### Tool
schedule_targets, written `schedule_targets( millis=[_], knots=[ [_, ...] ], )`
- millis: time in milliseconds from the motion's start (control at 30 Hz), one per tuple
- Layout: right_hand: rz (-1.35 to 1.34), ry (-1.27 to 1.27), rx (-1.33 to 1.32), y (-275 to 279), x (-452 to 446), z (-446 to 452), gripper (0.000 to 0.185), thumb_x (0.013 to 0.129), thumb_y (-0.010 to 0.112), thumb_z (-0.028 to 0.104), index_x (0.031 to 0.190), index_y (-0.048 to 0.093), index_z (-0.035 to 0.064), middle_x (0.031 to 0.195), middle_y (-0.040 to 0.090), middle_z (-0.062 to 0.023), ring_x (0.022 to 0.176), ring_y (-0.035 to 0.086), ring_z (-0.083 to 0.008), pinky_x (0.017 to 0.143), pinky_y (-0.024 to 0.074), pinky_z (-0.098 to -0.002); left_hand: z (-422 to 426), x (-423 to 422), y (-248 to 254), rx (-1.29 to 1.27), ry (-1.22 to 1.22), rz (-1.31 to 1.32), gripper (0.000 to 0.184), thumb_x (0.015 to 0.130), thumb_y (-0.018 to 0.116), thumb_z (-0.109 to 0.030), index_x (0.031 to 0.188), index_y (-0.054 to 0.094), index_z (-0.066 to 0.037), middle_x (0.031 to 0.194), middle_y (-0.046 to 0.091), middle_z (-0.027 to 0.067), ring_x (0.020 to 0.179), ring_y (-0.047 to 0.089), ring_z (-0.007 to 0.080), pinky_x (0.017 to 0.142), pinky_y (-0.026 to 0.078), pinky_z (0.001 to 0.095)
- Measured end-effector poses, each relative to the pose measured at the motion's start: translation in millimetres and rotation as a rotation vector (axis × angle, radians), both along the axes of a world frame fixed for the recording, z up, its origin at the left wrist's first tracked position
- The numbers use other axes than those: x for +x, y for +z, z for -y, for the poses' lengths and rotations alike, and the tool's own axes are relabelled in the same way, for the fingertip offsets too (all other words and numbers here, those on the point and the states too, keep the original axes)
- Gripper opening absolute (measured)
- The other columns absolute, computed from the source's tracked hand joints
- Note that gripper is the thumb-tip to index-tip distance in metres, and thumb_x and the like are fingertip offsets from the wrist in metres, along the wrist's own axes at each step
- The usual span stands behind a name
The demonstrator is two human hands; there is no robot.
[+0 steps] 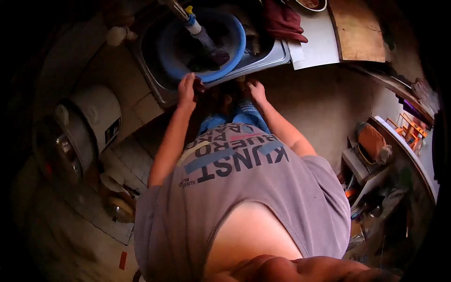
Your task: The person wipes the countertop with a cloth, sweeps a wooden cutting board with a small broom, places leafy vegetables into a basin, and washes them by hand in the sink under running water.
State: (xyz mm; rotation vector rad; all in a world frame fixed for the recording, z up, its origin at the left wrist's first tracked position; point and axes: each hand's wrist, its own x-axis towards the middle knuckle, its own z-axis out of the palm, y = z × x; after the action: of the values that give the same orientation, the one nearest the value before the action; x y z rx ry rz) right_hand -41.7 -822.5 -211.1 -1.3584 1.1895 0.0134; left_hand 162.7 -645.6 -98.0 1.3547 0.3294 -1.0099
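Note:
My left hand (187, 89) is at the front rim of a blue basin (241, 42), fingers curled; a dark patch beside them hides what they hold, if anything. My right hand (256, 90) is lower and further right, just in front of the sink's edge, with its fingers bent together. A small yellowish thing (241, 80) shows near its fingertips. The basin sits in a metal sink (275, 55). A tap with a yellow handle (189, 9) and a white end piece (194, 28) points into it, and a pale stream or tube leads down to dark, unclear contents (218, 57).
A dark red cloth (284, 21) hangs beside the sink, near a bowl (311, 3) and a wooden board (359, 30). To the left stands a large pale cylindrical container (96, 113). Cluttered shelves (371, 174) line the right side.

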Motion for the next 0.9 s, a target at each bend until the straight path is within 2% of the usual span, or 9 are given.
schedule_targets(
  millis=[133,200,333,400,467,533,600,733,900],
  knots=[
    [0.084,-0.031,0.314,-8.5,5.8,7.7,0.022,0.087,0.057,0.016,0.101,0.060,-0.0008,0.078,0.064,-0.0059,0.067,0.058,-0.0117,0.057,0.0475,-0.0271,-4.6,40.9,-26.4,0.198,-0.035,0.409,0.021,0.094,0.050,-0.026,0.095,0.058,-0.006,0.085,0.059,0.0060,0.078,0.058,0.0189,0.069,0.045,0.0292],
    [0.094,0.256,0.268,4.8,1.5,12.4,0.026,0.087,0.060,0.018,0.103,0.060,-0.0015,0.081,0.064,-0.0052,0.070,0.058,-0.0110,0.063,0.0490,-0.0265,9.9,64.6,-11.1,0.243,-0.107,0.474,0.021,0.094,0.051,-0.027,0.097,0.058,-0.007,0.087,0.059,0.0060,0.083,0.058,0.0207,0.073,0.044,0.0295],
    [0.385,0.299,0.305,98.0,29.7,10.9,0.022,0.088,0.060,0.015,0.104,0.060,0.0007,0.085,0.065,-0.0085,0.074,0.059,-0.0118,0.068,0.0487,-0.0262,28.8,100.0,-25.3,0.526,-0.655,1.037,0.031,0.091,0.052,-0.035,0.110,0.056,-0.011,0.112,0.057,0.0073,0.104,0.053,0.0266,0.088,0.040,0.0392],
    [0.397,0.510,-0.167,127.7,58.1,13.4,0.019,0.086,0.061,0.013,0.102,0.061,0.0019,0.085,0.065,-0.0113,0.074,0.062,-0.0186,0.069,0.0488,-0.0285,29.0,105.3,-41.4,0.702,-0.884,1.189,0.037,0.091,0.052,-0.038,0.117,0.054,-0.013,0.122,0.054,0.0073,0.112,0.050,0.0277,0.095,0.037,0.0425],
    [0.422,0.573,-0.318,134.6,97.8,16.1,0.018,0.082,0.061,0.012,0.098,0.063,0.0022,0.098,0.063,-0.0143,0.084,0.061,-0.0285,0.075,0.0492,-0.0338,27.7,106.3,-53.3,0.978,-1.303,1.210,0.045,0.090,0.050,-0.041,0.127,0.050,-0.016,0.136,0.044,0.0066,0.123,0.042,0.0267,0.103,0.030,0.0461],
    [0.423,0.634,-0.392,117.8,128.7,14.8,0.018,0.082,0.060,0.011,0.097,0.064,0.0025,0.104,0.061,-0.0153,0.087,0.061,-0.0308,0.077,0.0493,-0.0358,24.6,101.4,-46.5,0.962,-1.254,1.259,0.045,0.090,0.049,-0.041,0.128,0.050,-0.017,0.135,0.046,0.0064,0.124,0.040,0.0263,0.104,0.028,0.0455],
    [0.374,0.931,-0.936,87.9,149.4,11.5,0.025,0.081,0.059,0.012,0.104,0.062,0.0043,0.119,0.054,-0.0170,0.093,0.058,-0.0335,0.083,0.0483,-0.0396,23.2,100.2,-42.5,0.951,-1.212,1.309,0.046,0.089,0.049,-0.041,0.129,0.050,-0.017,0.133,0.048,0.0063,0.126,0.039,0.0259,0.105,0.027,0.0449],
    [0.007,1.201,-0.812,45.7,169.7,3.3,0.031,0.081,0.059,0.014,0.110,0.059,0.0050,0.124,0.050,-0.0177,0.100,0.056,-0.0350,0.087,0.0473,-0.0412,15.1,93.2,-43.7,0.669,-0.998,1.263,0.040,0.086,0.057,-0.029,0.122,0.054,-0.012,0.130,0.051,0.0078,0.122,0.042,0.0280,0.104,0.032,0.0414],
    [0.449,0.855,-0.454,65.1,154.0,9.9,0.038,0.082,0.060,0.014,0.118,0.055,0.0028,0.127,0.049,-0.0166,0.112,0.051,-0.0358,0.090,0.0450,-0.0413,14.3,67.9,-32.5,0.476,-0.807,1.174,0.043,0.079,0.066,-0.013,0.120,0.055,-0.009,0.128,0.052,0.0099,0.118,0.046,0.0293,0.100,0.037,0.0384]
  ],
)
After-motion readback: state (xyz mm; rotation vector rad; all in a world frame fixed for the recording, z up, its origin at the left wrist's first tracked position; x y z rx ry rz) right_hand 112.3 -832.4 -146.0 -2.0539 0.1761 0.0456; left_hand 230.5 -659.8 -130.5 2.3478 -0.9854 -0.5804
